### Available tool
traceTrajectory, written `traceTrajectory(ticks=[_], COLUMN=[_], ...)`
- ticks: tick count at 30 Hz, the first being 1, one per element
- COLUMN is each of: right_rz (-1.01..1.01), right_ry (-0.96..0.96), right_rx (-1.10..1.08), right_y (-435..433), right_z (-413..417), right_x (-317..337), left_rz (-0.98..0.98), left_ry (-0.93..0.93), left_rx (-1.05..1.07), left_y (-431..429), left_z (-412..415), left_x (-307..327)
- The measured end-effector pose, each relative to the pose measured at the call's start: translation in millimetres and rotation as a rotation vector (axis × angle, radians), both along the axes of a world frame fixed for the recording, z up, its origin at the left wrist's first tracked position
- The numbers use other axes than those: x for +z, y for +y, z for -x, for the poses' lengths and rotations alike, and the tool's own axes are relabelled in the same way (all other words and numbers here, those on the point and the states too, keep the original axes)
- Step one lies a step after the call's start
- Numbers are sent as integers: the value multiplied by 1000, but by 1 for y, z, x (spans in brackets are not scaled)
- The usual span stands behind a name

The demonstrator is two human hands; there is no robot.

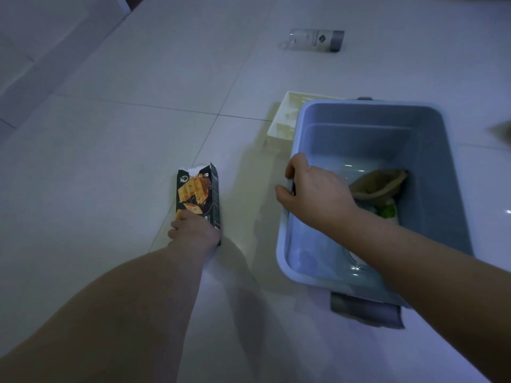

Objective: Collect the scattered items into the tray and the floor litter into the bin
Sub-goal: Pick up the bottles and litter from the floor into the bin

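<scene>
Blue plastic forms the bin (431,167), which stands on the tiled floor (110,134) with my right hand (315,194) closed over its near-left rim, thumb outside and fingers inside. At its bottom lie a brown crumpled paper bag (380,183) and a scrap with green on it (387,211), so some litter appears already collected. My left hand (193,230) is clamped on the lower end of a torn-open cracker box (197,192), which lies flat on the floor just beside the bin's left side; I judge this to be the piece now being picked up, not yet lifted. A clear bottle (315,40) lies on its side well apart, farther out, apparently untouched. The cream tray (287,120) sits behind the bin, touching it; its contents are mostly hidden.
</scene>
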State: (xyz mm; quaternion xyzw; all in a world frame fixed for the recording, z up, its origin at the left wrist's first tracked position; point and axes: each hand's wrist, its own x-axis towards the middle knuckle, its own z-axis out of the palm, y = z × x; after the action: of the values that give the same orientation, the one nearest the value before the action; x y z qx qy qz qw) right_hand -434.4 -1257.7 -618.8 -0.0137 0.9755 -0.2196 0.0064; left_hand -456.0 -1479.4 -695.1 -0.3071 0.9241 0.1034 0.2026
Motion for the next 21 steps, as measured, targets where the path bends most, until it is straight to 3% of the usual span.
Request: traceTrajectory(ticks=[10,21], right_rz=[36,-118], right_ry=[-2,-6], right_rx=[57,8], right_y=[2,50], right_z=[-4,-11], right_x=[4,15], left_rz=[-55,-168], left_ry=[-55,259], left_rx=[-126,-73], left_y=[24,55], left_z=[-5,19], left_x=[24,84])
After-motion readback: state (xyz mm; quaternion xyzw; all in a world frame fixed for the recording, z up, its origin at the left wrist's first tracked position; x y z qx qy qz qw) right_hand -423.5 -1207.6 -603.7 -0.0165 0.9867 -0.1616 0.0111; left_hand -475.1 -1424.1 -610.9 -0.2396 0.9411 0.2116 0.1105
